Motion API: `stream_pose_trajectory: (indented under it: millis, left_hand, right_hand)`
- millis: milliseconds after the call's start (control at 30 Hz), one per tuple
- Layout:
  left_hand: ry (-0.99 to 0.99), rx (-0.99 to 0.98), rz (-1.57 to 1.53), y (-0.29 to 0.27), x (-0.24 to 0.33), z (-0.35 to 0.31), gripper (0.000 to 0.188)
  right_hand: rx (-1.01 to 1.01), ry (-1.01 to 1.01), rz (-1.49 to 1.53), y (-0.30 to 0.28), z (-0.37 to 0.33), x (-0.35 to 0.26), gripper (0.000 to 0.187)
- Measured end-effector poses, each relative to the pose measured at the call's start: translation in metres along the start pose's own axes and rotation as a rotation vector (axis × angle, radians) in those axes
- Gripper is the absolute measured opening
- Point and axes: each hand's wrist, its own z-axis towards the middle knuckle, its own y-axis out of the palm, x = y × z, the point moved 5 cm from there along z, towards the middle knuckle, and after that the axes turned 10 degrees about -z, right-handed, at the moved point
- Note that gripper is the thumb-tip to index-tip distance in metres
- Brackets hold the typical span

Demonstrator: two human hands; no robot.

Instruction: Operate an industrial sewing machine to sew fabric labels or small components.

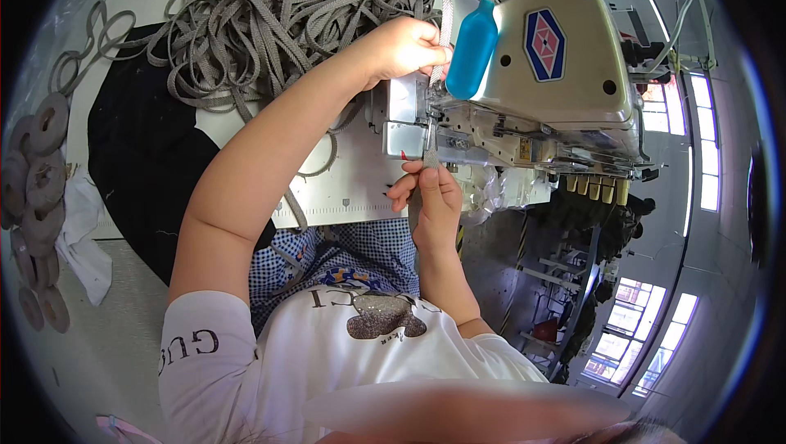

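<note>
A flat grey woven tape (446,12) runs through the needle area of a beige sewing machine (573,59). Behind the presser foot (432,107), my left hand (403,49) pinches the tape between thumb and fingers. On the near side, my right hand (437,202) grips the tape between thumb and forefinger, its other fingers loosely curled. Below that grip the tape hangs toward my lap, partly hidden by the hand. The needle tip is too small to make out.
A big tangled heap of grey tape (278,27) covers the back of the white table (360,207). Black cloth (135,149) lies at the left, beside several grey rolls (49,125) and a white cloth (82,239). A blue lamp-like piece (472,49) hangs close to my left fingers.
</note>
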Motion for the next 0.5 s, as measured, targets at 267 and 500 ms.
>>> stream_pose_trajectory:
  millis: [267,500]
  left_hand:
    - [-0.038,0.003,-0.035,0.007,0.009,-0.008,0.022]
    - [-0.028,0.0,0.001,0.005,0.012,-0.009,0.022]
  right_hand:
    - [0.0,-0.007,0.0,-0.001,-0.001,0.001,0.033]
    - [-0.001,-0.013,0.012,0.0,0.0,0.002,0.032]
